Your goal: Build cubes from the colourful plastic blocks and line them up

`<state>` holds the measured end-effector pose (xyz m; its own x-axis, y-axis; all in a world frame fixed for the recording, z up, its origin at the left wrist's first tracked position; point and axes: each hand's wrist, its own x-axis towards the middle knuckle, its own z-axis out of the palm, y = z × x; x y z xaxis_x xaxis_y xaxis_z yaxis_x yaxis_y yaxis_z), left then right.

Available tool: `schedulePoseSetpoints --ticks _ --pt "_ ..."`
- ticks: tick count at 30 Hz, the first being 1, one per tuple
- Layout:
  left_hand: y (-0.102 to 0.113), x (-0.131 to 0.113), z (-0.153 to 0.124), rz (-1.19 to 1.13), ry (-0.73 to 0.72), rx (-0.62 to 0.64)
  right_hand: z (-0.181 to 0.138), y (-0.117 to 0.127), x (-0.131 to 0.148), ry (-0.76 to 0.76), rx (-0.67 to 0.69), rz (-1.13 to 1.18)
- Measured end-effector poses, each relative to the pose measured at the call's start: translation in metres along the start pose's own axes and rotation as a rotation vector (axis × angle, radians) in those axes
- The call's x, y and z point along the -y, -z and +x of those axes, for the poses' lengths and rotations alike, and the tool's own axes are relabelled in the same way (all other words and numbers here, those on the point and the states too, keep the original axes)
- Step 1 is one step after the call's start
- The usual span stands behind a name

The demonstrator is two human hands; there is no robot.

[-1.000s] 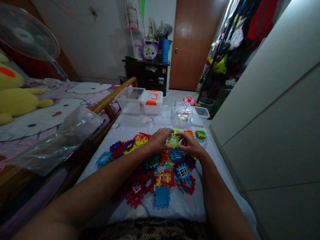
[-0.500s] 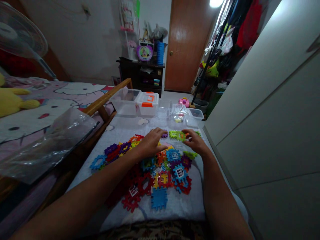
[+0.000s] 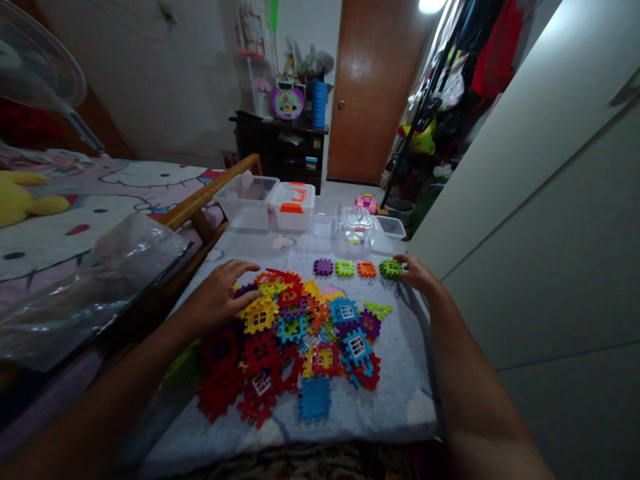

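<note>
My left hand [image 3: 223, 293] is open, its fingers spread above the left side of a pile of plastic interlocking building pieces. Just beside its fingertips lies a yellow piece with a window lattice [image 3: 260, 315]. My right hand [image 3: 419, 275] has its fingers closed at the right edge of a dark green building piece [image 3: 390, 269]. That piece is at the right end of a row on the cloth. To its left, spaced apart, lie an orange piece [image 3: 367, 269], a light green piece [image 3: 345, 269] and a purple piece [image 3: 323, 267].
Clear plastic boxes, one with an orange-handled lid [image 3: 293, 207], stand along the far edge of the cloth-covered surface [image 3: 400, 400]. A blue square piece [image 3: 315, 399] lies nearest me. A wooden rail [image 3: 200, 200] borders the left, a pale cabinet [image 3: 550, 267] the right.
My left hand has moved left, away from the row to over the pile. My right hand has shifted right from the orange piece to the dark green one, and the row is now uncovered.
</note>
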<state>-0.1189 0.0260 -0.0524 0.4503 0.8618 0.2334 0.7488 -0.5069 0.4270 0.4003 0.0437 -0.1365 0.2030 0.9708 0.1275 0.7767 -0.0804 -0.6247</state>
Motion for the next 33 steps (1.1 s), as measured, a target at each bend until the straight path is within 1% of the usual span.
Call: schedulePoseSetpoints --ticks 5,11,14,16,17,18,20,22,24,25,27,29,31,33 --pt "0.003 0.011 -0.010 -0.003 0.064 0.015 0.002 -0.002 -0.005 -0.011 0.061 0.022" --pt "-0.002 0.010 -0.012 -0.014 0.077 0.027 -0.004 0.001 -0.001 -0.019 0.075 0.049" --pt "-0.003 0.007 -0.009 -0.018 0.079 0.016 -0.013 0.009 0.014 -0.040 0.021 0.044" --pt "-0.005 0.005 -0.006 -0.012 0.078 0.002 -0.022 0.013 0.034 -0.048 -0.076 0.042" --pt "-0.006 0.003 -0.005 -0.009 0.079 0.002 -0.027 0.013 0.046 -0.018 -0.092 0.052" --pt "-0.008 0.002 -0.003 -0.010 0.086 0.006 -0.034 0.011 0.060 0.024 -0.070 0.072" --pt "-0.012 0.000 0.001 -0.019 0.108 0.032 -0.048 0.002 0.090 0.120 0.047 0.112" --pt "-0.016 -0.002 0.005 -0.037 0.133 0.060 -0.062 -0.014 0.118 0.239 0.173 0.118" --pt "-0.020 -0.003 0.010 -0.058 0.157 0.072 -0.073 -0.032 0.138 0.306 0.249 0.105" --pt "-0.022 -0.003 0.012 -0.064 0.174 0.078 -0.077 -0.041 0.144 0.320 0.260 0.096" --pt "-0.024 -0.003 0.016 -0.058 0.218 0.095 -0.081 -0.055 0.150 0.314 0.247 0.078" --pt "-0.025 -0.002 0.020 -0.022 0.254 0.113 -0.081 -0.064 0.149 0.292 0.211 0.066" --pt "-0.025 0.000 0.024 0.009 0.264 0.113 -0.082 -0.068 0.144 0.276 0.183 0.064" --pt "-0.025 0.002 0.025 -0.013 0.263 0.088 -0.082 -0.070 0.138 0.270 0.160 0.071"
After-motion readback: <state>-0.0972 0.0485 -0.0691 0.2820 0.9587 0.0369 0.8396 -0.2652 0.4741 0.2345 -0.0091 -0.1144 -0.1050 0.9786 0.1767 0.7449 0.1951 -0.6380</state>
